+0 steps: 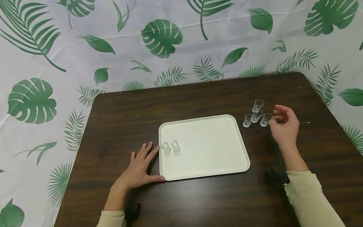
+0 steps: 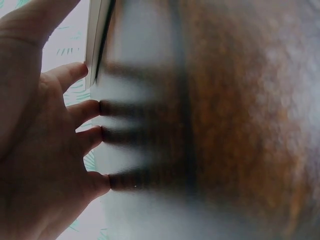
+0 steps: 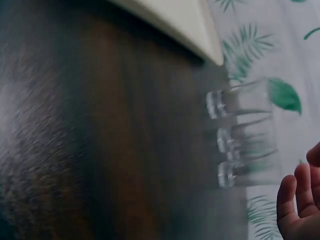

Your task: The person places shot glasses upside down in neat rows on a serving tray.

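Note:
My left hand [image 1: 137, 172] lies spread at the left side of a white tray [image 1: 207, 147], with thumb and index finger at its edge. In the left wrist view its fingertips [image 2: 102, 182] rest on the tabletop. Two small clear shot glasses [image 1: 175, 147] stand mouth down near the tray's left side. Right of the tray, several more shot glasses [image 1: 247, 120] stand upright in a cluster. Beside the rightmost glass [image 1: 265, 121], my right hand [image 1: 285, 127] hovers with loosely bent fingers, holding nothing. The right wrist view shows a gap between those fingers [image 3: 286, 200] and the glasses [image 3: 250, 175].
The dark wooden table [image 1: 200, 207] extends around the tray on all sides. Behind and beside it hangs a white cloth [image 1: 108, 66] with green leaf prints. A dark band [image 1: 276, 177] sits at my right wrist.

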`<state>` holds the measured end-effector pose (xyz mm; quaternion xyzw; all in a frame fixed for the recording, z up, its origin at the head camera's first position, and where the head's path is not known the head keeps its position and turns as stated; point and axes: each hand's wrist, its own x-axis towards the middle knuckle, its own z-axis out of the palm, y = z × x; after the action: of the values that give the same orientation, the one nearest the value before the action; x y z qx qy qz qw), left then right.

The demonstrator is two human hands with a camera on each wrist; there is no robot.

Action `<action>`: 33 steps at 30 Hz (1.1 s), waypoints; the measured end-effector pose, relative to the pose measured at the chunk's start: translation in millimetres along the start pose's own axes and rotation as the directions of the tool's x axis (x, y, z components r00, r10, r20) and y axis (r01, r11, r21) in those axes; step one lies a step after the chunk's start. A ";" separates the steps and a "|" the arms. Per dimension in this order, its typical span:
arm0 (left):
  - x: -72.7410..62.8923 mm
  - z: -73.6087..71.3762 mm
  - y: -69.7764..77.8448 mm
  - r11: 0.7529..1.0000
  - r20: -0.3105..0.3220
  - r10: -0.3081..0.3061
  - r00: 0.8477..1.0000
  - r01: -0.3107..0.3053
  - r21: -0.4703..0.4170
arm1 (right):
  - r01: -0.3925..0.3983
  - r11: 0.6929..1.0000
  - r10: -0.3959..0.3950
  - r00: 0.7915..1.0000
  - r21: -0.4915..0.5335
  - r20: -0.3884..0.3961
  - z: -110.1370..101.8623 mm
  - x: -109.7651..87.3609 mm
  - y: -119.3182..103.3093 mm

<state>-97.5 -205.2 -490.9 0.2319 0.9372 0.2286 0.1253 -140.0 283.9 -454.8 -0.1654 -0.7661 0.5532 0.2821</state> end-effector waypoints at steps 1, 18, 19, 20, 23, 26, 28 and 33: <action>0.0 0.0 -0.1 1.000 0.001 -0.001 1.000 0.001 0.001 | -0.013 1.000 0.013 1.000 -0.018 -0.002 0.0 1.8 6.7; -0.7 0.1 -1.5 1.000 0.001 0.007 1.000 -0.007 -0.012 | -0.089 0.942 0.166 0.962 -0.324 0.216 -6.4 10.8 34.4; -1.2 -0.4 -1.1 1.000 0.002 0.007 1.000 -0.007 -0.013 | -0.092 0.941 0.173 0.959 -0.327 0.226 -6.5 11.1 34.6; -1.4 -0.7 -0.9 1.000 0.002 0.007 1.000 -0.007 -0.013 | -0.093 0.939 0.178 0.956 -0.331 0.235 -6.7 11.1 34.3; -1.7 -1.7 0.0 1.000 0.005 0.005 1.000 -0.005 -0.013 | -0.084 0.928 0.189 0.946 -0.362 0.265 -7.1 12.1 36.3; -1.5 -2.3 0.3 1.000 0.007 0.001 1.000 -0.001 -0.009 | -0.079 0.915 0.202 0.938 -0.395 0.281 -7.1 12.9 38.5; -1.3 -2.7 0.5 1.000 0.008 -0.002 1.000 0.002 -0.008 | -0.082 0.904 0.216 0.935 -0.419 0.283 -7.4 13.5 40.0; -0.9 -3.2 0.7 1.000 0.014 -0.008 1.000 0.008 -0.006 | -0.091 0.894 0.235 0.929 -0.439 0.285 -9.6 14.5 42.2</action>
<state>-97.5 -206.4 -487.6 0.2294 0.9364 0.2295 0.1336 -148.0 313.4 -488.6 -0.1913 -0.8861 0.4179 0.0595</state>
